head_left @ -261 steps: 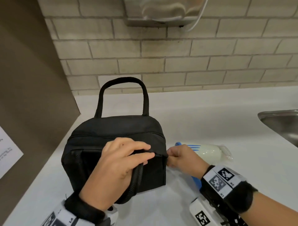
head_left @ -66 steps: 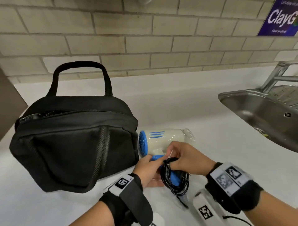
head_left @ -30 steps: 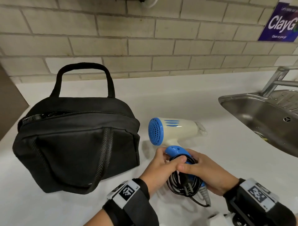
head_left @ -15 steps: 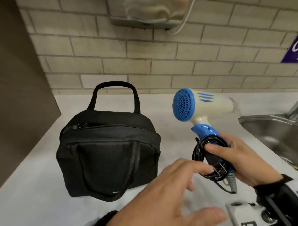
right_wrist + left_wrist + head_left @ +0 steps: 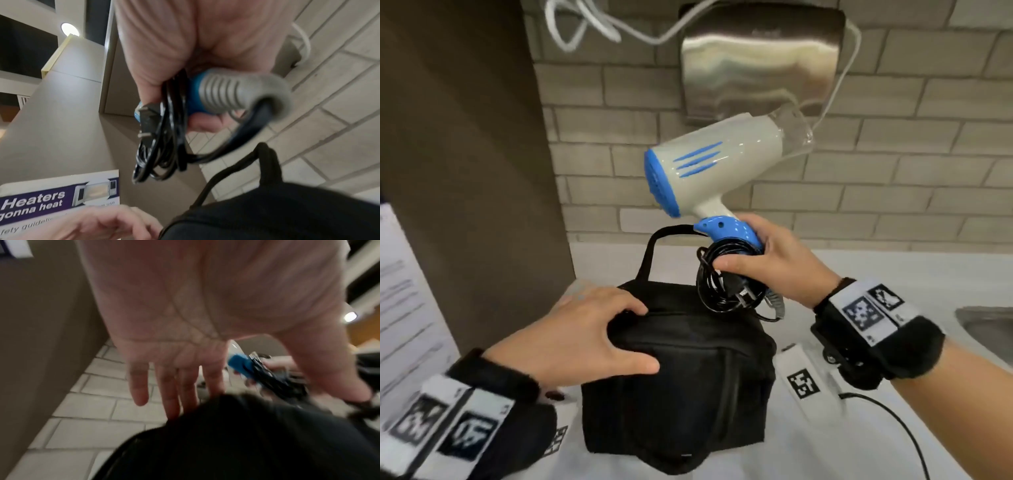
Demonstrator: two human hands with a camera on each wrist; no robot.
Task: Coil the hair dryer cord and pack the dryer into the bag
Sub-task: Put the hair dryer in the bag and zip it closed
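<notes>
Black cord (image 5: 726,286) coiled, dryer (image 5: 717,168) grasped by right hand (image 5: 774,263) at bag's (image 5: 681,377) 1 o'clock; left hand (image 5: 585,337) fingers (image 5: 633,305) released, flat on bag; packing remains

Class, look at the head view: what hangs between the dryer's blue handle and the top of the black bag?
In the head view, the coiled black cord with its plug, gripped by the right hand.

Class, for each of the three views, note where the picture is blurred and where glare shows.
Head view: mostly sharp; the left hand cuff smears, and glare streaks the steel wall unit. Left wrist view: the bag and coiled cord blur. Right wrist view: the dryer handle smears; a ceiling lamp glares.
</notes>
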